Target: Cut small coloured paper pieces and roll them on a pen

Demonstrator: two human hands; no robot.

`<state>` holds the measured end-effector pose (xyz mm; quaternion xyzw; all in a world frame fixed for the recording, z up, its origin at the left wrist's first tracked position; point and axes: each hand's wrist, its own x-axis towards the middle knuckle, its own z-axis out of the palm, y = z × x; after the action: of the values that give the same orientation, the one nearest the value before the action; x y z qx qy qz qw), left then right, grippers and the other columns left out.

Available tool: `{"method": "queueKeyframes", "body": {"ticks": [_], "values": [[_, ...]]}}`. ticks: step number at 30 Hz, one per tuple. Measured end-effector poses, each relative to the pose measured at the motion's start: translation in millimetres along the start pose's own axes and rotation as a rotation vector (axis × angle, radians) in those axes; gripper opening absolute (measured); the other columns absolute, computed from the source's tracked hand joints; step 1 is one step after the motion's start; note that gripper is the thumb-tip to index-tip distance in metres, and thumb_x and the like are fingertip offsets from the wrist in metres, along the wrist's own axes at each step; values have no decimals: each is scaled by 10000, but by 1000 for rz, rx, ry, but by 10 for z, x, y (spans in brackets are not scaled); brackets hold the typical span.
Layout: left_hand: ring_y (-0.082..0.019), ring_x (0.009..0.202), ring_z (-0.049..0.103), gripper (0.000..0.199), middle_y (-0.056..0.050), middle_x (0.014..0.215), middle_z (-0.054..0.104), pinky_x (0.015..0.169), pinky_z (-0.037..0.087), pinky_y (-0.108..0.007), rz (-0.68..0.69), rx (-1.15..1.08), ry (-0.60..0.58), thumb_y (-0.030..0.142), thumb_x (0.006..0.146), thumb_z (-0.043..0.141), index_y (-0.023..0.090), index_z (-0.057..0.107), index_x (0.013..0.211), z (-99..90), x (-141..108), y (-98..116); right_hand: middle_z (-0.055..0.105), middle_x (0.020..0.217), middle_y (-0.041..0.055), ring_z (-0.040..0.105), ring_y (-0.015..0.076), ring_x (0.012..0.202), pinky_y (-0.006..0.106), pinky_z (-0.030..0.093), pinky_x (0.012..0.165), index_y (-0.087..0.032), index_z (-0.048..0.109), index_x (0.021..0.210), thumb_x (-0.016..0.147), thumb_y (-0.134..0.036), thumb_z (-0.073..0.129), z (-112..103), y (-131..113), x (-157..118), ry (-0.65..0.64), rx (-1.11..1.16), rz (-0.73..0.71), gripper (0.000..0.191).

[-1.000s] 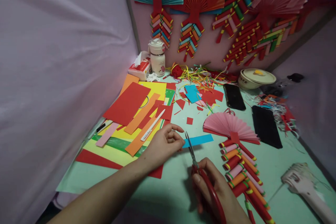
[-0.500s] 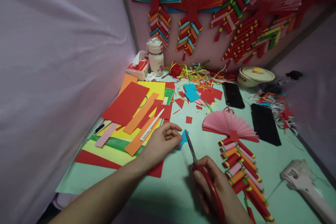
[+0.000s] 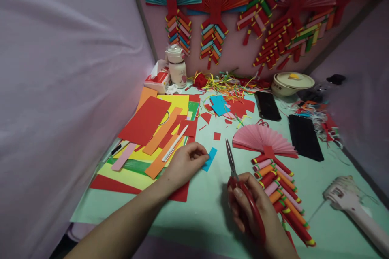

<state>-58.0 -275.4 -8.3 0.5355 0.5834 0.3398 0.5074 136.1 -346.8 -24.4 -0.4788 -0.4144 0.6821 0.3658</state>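
Note:
My left hand pinches the left edge of a small blue paper strip just above the pale green table. Red-handled scissors are in my right hand, their blades together and pointing up and away, a little right of the strip. Beyond the strip lies a small red paper square. To the right of the scissors rests a pink pleated paper fan with a hanging string of rolled paper firecrackers.
Coloured paper sheets with a white pen on top lie left. Paper scraps and yellow strips spread at the back. Right are two dark phone-like slabs, a lidded bowl and a glue gun. A bottle stands back left.
The scissors have moved right, away from the blue strip, which now shows more fully at my left fingertips. The whole view has shifted slightly.

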Motion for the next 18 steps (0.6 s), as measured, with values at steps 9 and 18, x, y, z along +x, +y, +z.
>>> {"method": "queueKeyframes", "body": {"ticks": [9, 18], "values": [[-263, 1169, 517, 105, -112, 1216, 572, 983, 426, -411, 302, 687, 2, 160, 878, 520, 186, 612, 834, 196, -154, -113, 488, 631, -87, 372, 37, 366, 144, 308, 333, -236, 424, 918, 854, -591, 602, -5, 9, 2, 29, -7, -9, 402], [-214, 989, 561, 175, -77, 1111, 574, 849, 471, -351, 247, 717, -38, 126, 899, 441, 195, 600, 879, 311, -130, -105, 486, 631, -90, 389, 43, 363, 148, 324, 327, -238, 421, 927, 861, -572, 608, -2, 51, 18, 27, 2, -26, 389]]}}
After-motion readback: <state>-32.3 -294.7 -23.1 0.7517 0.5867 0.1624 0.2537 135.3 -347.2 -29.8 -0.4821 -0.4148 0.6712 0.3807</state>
